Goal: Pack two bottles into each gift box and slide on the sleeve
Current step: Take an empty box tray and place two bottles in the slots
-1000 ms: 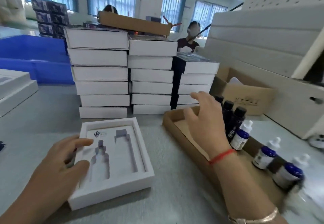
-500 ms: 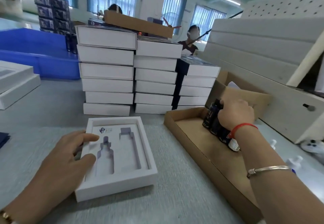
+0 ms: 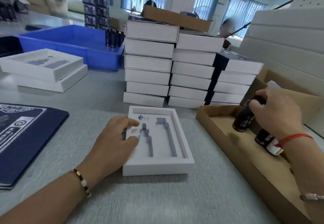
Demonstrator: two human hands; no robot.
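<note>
From my head view, my left hand (image 3: pixel 117 141) rests on the left edge of the open gift box (image 3: pixel 157 164) at the lower middle of the frame, thumb and forefinger curled over its rim and onto the white insert, gripping that side. The box lies flat on the grey bench (image 3: pixel 157 202), and its two bottle-shaped cutouts hold nothing. At the right of the frame my right hand (image 3: pixel 278 111) is clenched around a dark bottle (image 3: pixel 244 121), held tilted over the brown cardboard tray (image 3: pixel 219 127); a second dark bottle (image 3: pixel 264 138) lies just beneath my wrist, touching the first as far as I can tell. The tray's near left wall runs diagonally, just beside the gift box's right edge with a narrow strip of bench between them. Directly behind the box, across the middle of the frame, stand stacks of white boxes (image 3: pixel 149 62), close to its far edge. Flat dark blue sleeves (image 3: pixel 22 136) lie at the left edge of the frame, with a band of open bench between them and my left forearm. More open gift boxes (image 3: pixel 43 69) sit at the upper left, before a blue bin (image 3: pixel 73 43). The widest free bench lies toward the bottom of the frame, between my forearms.
</note>
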